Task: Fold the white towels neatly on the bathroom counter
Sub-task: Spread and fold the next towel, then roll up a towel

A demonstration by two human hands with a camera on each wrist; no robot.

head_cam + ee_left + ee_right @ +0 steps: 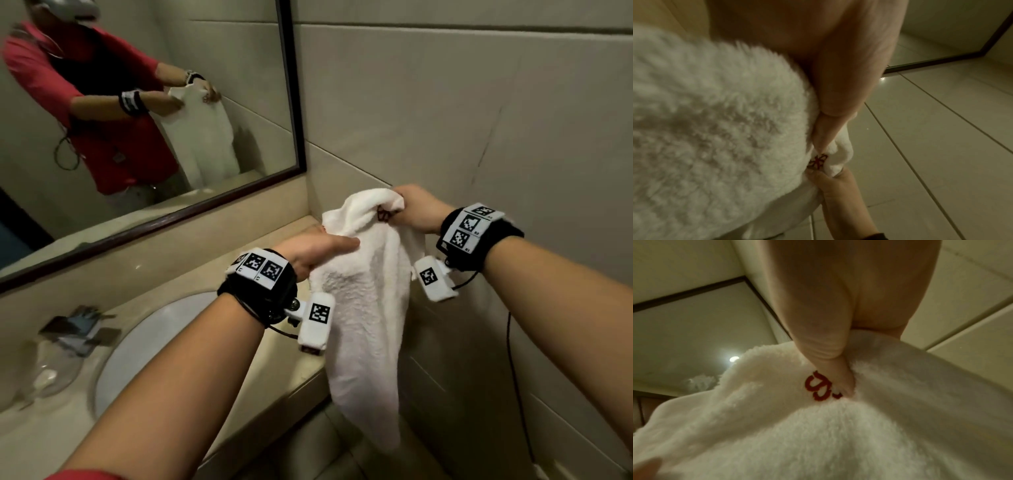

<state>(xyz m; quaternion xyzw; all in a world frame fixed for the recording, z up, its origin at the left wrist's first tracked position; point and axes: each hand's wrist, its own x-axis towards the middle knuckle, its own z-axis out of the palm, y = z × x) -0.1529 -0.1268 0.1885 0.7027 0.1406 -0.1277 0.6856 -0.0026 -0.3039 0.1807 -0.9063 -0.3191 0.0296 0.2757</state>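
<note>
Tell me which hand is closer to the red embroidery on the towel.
Right. The right hand pinches the towel with its thumb right at the red embroidery. The left hand grips the towel's top edge a little farther along, apart from the mark.

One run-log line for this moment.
left hand: grips white towel | right hand: pinches top edge | towel: hanging, unfolded | counter: not touching

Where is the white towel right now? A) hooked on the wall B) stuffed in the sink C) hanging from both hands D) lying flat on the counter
C: the left hand and the right hand grip the top of the white towel, which hangs down past the counter edge.
</note>
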